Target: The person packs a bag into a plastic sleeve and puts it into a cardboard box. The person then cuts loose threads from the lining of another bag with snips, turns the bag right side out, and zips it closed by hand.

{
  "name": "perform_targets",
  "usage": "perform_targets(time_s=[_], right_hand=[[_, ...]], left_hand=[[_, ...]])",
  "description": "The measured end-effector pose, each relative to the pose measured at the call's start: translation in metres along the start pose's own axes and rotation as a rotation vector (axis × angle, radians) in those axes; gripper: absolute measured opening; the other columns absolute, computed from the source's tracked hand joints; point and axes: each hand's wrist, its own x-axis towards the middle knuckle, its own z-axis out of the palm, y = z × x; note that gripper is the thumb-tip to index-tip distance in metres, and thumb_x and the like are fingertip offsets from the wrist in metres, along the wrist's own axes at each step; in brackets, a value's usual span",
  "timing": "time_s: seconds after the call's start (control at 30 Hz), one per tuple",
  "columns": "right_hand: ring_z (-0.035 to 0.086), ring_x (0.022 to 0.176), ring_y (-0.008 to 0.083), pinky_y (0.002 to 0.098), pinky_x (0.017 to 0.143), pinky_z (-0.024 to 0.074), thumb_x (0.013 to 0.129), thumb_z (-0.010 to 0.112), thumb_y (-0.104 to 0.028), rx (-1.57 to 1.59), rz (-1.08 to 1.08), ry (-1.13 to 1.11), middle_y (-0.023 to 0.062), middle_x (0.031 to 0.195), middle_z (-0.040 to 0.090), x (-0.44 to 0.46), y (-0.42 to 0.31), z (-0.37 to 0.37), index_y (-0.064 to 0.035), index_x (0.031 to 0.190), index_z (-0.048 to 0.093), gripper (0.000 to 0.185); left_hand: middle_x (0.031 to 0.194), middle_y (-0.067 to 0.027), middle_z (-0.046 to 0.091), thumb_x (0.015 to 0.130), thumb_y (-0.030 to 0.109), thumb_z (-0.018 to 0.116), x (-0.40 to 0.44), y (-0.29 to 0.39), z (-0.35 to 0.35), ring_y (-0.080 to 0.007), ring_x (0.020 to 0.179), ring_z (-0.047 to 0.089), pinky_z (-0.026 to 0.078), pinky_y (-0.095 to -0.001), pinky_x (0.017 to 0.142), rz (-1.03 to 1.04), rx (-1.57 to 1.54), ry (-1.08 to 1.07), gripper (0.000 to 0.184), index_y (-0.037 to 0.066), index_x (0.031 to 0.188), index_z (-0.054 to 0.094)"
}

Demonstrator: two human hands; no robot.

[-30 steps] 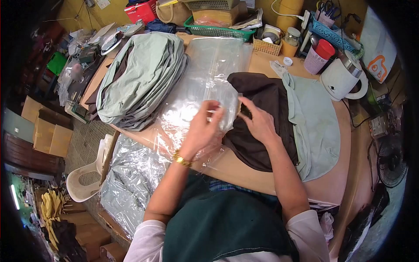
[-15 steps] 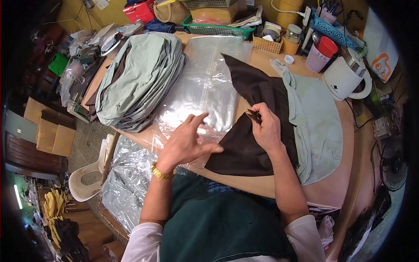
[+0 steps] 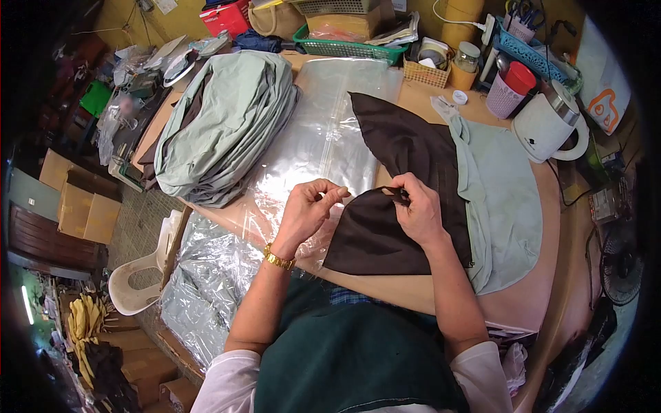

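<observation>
Dark cloth [image 3: 375,237] overlaps the clear plastic's [image 3: 313,148] right edge. Right of the plastic, the right hand [image 3: 418,208] pinches the cloth; above it, the left hand's [image 3: 308,208] fingertips meet, contents unclear. One-sided tugging could drag the plastic.

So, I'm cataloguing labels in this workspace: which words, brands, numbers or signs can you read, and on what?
No text can be read with certainty.
Red box: pale lettering, too small and blurred.
White kettle: a small dark mark, too small to make out.
Wall paper: any writing is too small.
Orange emblem at right: a drawn outline; no readable letters.
</observation>
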Motion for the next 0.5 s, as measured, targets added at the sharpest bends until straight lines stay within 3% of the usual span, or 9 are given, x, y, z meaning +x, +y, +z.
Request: perform_targets(time_s=[0.07,0.13,0.17,0.2,0.23,0.27,0.5], right_hand=[[0.065,0.069,0.0315,0.0387,0.061,0.0501,0.077,0.069,-0.001,0.006,0.025,-0.023,0.0116,0.078,0.063,0.001,-0.001,-0.001,-0.0049,0.093,0.056,0.021],[0.065,0.072,0.0307,0.0385,0.063,0.0503,0.078,0.072,-0.007,-0.007,0.074,-0.013,0.0118,0.083,0.063,0.004,-0.017,-0.004,-0.0060,0.096,0.057,0.023],[0.065,0.076,0.0298,0.0383,0.064,0.0506,0.078,0.074,-0.012,-0.020,0.127,-0.002,0.0120,0.088,0.063,0.006,-0.026,-0.006,-0.0070,0.099,0.058,0.026],[0.064,0.079,0.0284,0.0383,0.065,0.0500,0.079,0.076,-0.021,-0.037,0.106,0.003,0.0111,0.093,0.059,0.008,-0.030,-0.006,-0.0084,0.103,0.061,0.031],[0.064,0.079,0.0284,0.0383,0.065,0.0500,0.079,0.076,-0.021,-0.033,0.099,0.002,0.0111,0.093,0.059,0.008,-0.032,-0.007,-0.0084,0.103,0.061,0.031],[0.063,0.079,0.0283,0.0379,0.064,0.0497,0.078,0.076,-0.020,-0.087,0.047,-0.010,0.0103,0.092,0.056,0.008,-0.033,-0.007,-0.0081,0.102,0.062,0.031],[0.058,0.069,0.0228,0.0341,0.060,0.0457,0.069,0.078,-0.012,-0.198,-0.122,0.042,0.0044,0.082,0.052,0.003,-0.052,-0.001,-0.0088,0.094,0.065,0.028]], left_hand=[[0.072,0.0008,0.064,0.094,0.024,0.065,0.001,-0.008,0.001,-0.0029,0.051,0.046,0.036,-0.0185,0.047,-0.006,0.017,0.036,0.023,0.002,0.088,0.068],[0.084,-0.0051,0.067,0.097,0.024,0.060,0.001,-0.017,0.004,-0.0091,0.056,0.061,0.048,-0.0192,0.051,-0.038,-0.537,-0.034,0.023,0.001,0.098,0.064],[0.084,-0.0051,0.067,0.097,0.024,0.060,0.001,-0.020,0.003,-0.0091,0.056,0.061,0.048,-0.0192,0.051,-0.032,-0.538,-0.029,0.023,0.001,0.098,0.064],[0.089,-0.0089,0.067,0.098,0.023,0.057,0.002,-0.023,0.001,-0.0142,0.065,0.066,0.053,-0.0213,0.057,-0.100,-0.677,-0.110,0.024,0.000,0.101,0.061],[0.095,-0.0126,0.066,0.099,0.023,0.055,0.003,-0.026,-0.001,-0.0193,0.075,0.071,0.059,-0.0234,0.062,-0.169,-0.816,-0.191,0.025,-0.002,0.103,0.058],[0.106,-0.0178,0.064,0.100,0.024,0.053,0.003,-0.026,-0.003,-0.0279,0.087,0.071,0.062,-0.0293,0.070,-0.193,-0.836,-0.225,0.028,-0.004,0.099,0.054],[0.103,-0.0170,0.064,0.101,0.024,0.050,-0.007,-0.016,0.007,-0.0294,0.089,0.071,0.062,-0.0314,0.075,-0.117,-0.775,-0.166,0.027,-0.003,0.102,0.052]])
